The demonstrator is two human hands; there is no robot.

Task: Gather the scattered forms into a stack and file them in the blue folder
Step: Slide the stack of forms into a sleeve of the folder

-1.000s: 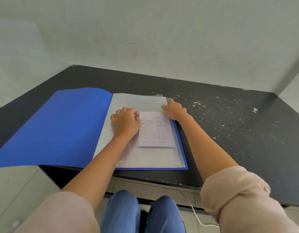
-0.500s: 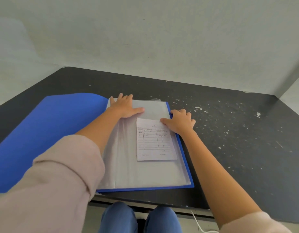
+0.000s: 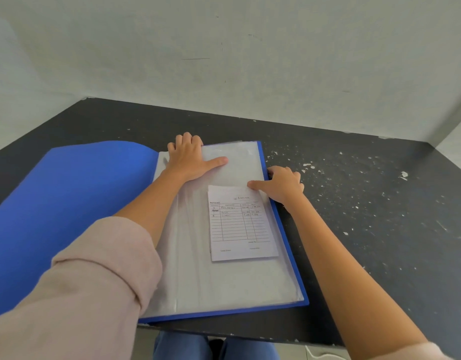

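Observation:
The blue folder (image 3: 68, 203) lies open on the black table, its left cover bulging upward. Clear sleeve pages (image 3: 224, 281) fill its right half. A small stack of white lined forms (image 3: 241, 224) lies on the upper right of the sleeves; I cannot tell whether it is inside a sleeve. My left hand (image 3: 190, 159) rests flat on the sleeves' far edge, fingers curled over it and thumb stretched right. My right hand (image 3: 281, 184) is at the folder's right edge, thumb tip on the forms' top right corner and fingers curled against the blue rim.
The black table (image 3: 367, 216) has white paint chips on its right side and meets pale walls behind and at the right. Its front edge runs just below the folder, above my blue-trousered knees (image 3: 213, 346).
My left hand went from beside the forms up to the sleeves' far edge. My right hand slid right to the folder's rim. The view came closer and the left cover bulged up.

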